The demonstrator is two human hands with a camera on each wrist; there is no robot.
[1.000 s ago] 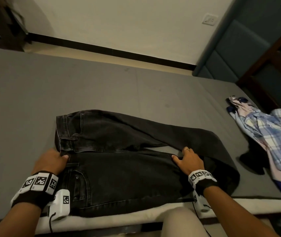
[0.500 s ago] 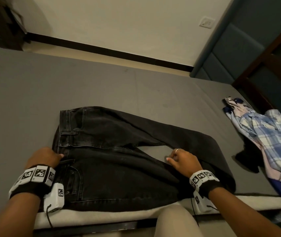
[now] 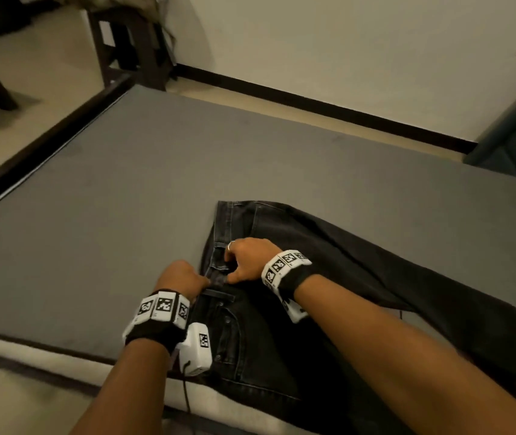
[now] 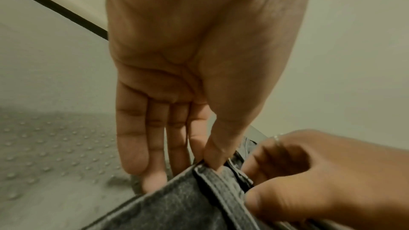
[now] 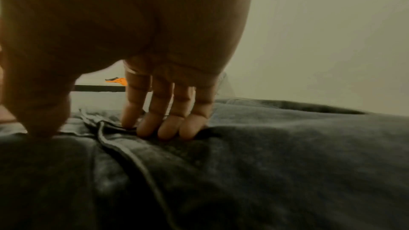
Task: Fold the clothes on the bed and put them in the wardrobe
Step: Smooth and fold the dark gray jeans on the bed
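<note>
jeans (image 3: 329, 277) legs cut off at frame edge | left hand (image 3: 181, 279) pinches waistband | right hand (image 3: 249, 260) fingers curled on it

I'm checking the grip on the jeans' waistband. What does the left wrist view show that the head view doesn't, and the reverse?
Only the left wrist view shows the left hand from below: thumb on top of the waistband, straight fingers reaching under its edge. Only the head view shows the jeans spread on the grey bed, legs trailing right. Both show the right hand at the waistband beside the left.
</note>
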